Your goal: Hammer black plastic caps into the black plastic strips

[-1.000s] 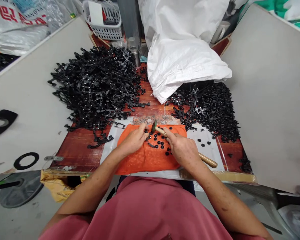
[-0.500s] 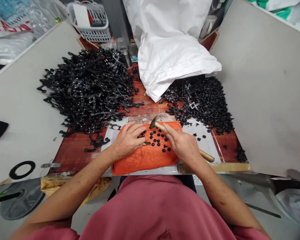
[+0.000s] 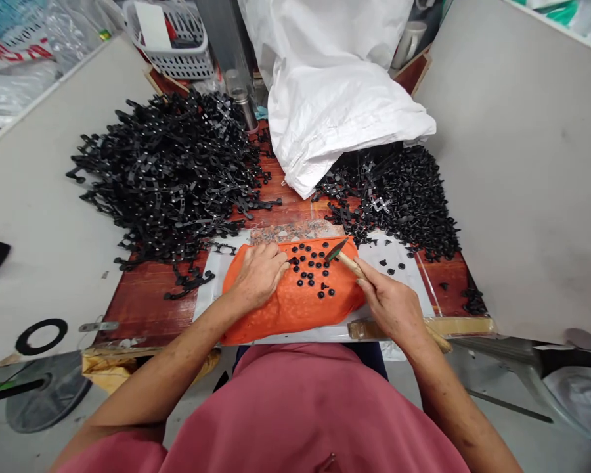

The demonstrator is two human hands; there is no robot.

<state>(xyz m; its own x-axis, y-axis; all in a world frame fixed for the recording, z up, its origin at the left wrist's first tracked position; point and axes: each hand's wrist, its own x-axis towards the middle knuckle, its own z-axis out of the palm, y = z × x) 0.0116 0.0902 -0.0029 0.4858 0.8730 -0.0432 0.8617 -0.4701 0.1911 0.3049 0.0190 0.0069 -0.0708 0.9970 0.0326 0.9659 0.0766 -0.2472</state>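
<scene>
Gripping a wooden-handled hammer (image 3: 350, 264) slanted forward-left, the right hand (image 3: 393, 305) faces black studs (image 3: 312, 265) on orange cloth (image 3: 288, 312) between the hands, nearer the curled left hand (image 3: 262, 270), whose hold I cannot tell.

The cloth (image 3: 270, 315) is orange, the round caps (image 3: 310, 282) on it black. Over it, the hammer (image 3: 350, 263) has a dark greenish head (image 3: 335, 250) and tan handle (image 3: 356, 269). Behind the cloth, the slab (image 3: 300, 230) is speckled pinkish-grey and the sack (image 3: 345, 108) white.
</scene>
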